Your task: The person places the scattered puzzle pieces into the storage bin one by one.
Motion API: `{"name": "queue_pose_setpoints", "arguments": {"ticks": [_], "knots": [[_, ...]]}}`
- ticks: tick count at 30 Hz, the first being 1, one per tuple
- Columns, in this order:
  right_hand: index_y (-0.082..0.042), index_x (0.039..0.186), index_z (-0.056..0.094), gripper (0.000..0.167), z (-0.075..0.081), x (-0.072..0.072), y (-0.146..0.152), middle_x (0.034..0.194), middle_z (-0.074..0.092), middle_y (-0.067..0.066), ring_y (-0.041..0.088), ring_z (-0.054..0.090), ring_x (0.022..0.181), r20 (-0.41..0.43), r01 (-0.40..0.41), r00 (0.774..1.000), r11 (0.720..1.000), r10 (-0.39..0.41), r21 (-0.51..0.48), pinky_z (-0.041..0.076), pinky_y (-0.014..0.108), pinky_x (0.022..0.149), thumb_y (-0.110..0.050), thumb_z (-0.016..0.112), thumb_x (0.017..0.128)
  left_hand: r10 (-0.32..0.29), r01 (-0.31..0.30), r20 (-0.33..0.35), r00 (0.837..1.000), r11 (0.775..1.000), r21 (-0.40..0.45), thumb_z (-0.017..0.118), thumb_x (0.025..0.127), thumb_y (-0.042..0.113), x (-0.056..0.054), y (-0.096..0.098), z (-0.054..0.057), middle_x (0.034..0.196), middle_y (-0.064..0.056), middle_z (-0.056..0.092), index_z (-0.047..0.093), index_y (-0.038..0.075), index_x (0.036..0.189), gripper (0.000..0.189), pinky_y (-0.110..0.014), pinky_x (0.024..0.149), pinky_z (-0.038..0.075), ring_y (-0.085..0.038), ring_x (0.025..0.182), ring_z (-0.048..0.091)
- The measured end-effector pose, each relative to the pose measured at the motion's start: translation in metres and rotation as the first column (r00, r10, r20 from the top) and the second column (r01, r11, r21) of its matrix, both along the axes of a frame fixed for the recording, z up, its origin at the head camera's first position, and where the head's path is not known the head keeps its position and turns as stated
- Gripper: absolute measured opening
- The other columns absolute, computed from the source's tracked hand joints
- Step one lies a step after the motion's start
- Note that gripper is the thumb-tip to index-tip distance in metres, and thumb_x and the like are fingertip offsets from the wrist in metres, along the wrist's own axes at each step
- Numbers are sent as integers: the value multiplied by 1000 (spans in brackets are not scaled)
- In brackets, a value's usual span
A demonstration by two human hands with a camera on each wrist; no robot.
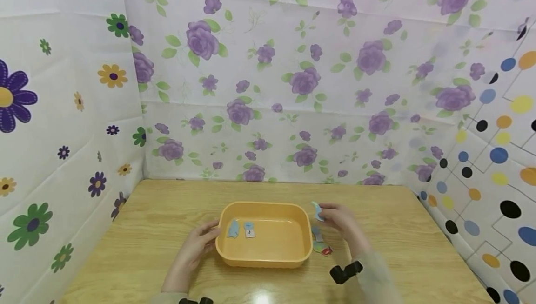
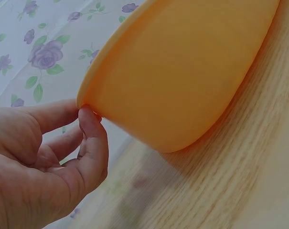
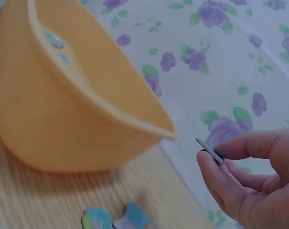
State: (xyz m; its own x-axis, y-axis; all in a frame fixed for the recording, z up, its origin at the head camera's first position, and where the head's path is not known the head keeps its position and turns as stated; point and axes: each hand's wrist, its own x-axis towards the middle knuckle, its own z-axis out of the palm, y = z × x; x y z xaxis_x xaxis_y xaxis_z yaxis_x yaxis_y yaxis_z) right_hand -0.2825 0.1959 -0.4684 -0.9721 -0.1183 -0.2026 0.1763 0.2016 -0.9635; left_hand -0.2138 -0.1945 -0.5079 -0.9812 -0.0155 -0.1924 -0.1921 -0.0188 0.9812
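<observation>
An orange-yellow plastic basin (image 1: 264, 263) stands on the table, with a few light-blue puzzle pieces (image 1: 233, 229) lying at its left end inside. At the basin's left end, my left hand (image 1: 198, 243) holds the rim with thumb and fingers; the left wrist view has the thumb tip right under the lip (image 2: 87, 90). My right hand (image 1: 340, 220) is just past the right end of the basin, above the table. Between its thumb and forefinger it pinches a thin flat puzzle piece (image 3: 210, 151), light blue with a bit of green in the head view.
More puzzle pieces (image 1: 321, 248), blue, green and red, lie on the table close against the basin's right side. The wooden table (image 1: 167, 201) meets a flowered cloth (image 1: 259, 85) behind, with patterned cloths at both sides.
</observation>
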Motion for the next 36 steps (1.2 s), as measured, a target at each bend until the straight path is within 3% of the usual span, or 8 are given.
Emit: {"name": "queue_pose_setpoints", "arguments": {"ticks": [9, 17, 25, 36], "knots": [[14, 135, 47, 47, 16, -7, -41, 114, 62, 22, 14, 68, 85, -4, -14, 1000, 1000, 14, -22, 57, 33, 85, -2, 59, 93, 0, 0, 2, 1000, 1000, 0, 58, 98, 13, -3, 1, 0, 120, -18, 61, 46, -4, 141, 48, -23, 73, 52, -17, 94, 62], [15, 128, 53, 44, 18, -15, -86, 109, 64, 21, 12, 65, 79, -16, -37, 999, 998, 36, -45, 58, 31, 80, 0, 61, 87, 4, -4, 9, 1000, 1000, 7, 57, 98, 11, -3, -1, 1, 122, -18, 61, 46, -4, 142, 47, -23, 72, 52, -17, 93, 62], [15, 124, 56, 39, 12, -13, -120, 105, 64, 21, 16, 66, 78, 5, -84, 996, 993, 85, -78, 59, 36, 82, 3, 60, 86, -16, 16, -4, 1000, 1000, 3, 57, 98, 12, -1, -2, 0, 126, -21, 58, 45, -5, 142, 48, -22, 72, 52, -19, 96, 61], [16, 123, 56, 40, -1, -3, -136, 110, 63, 25, 15, 66, 80, 11, -147, 989, 987, 148, -61, 58, 38, 84, 2, 60, 85, -10, 10, 6, 1000, 1000, 10, 59, 97, 13, -2, -1, -1, 126, -20, 58, 46, -5, 141, 49, -23, 72, 52, -18, 96, 61]]}}
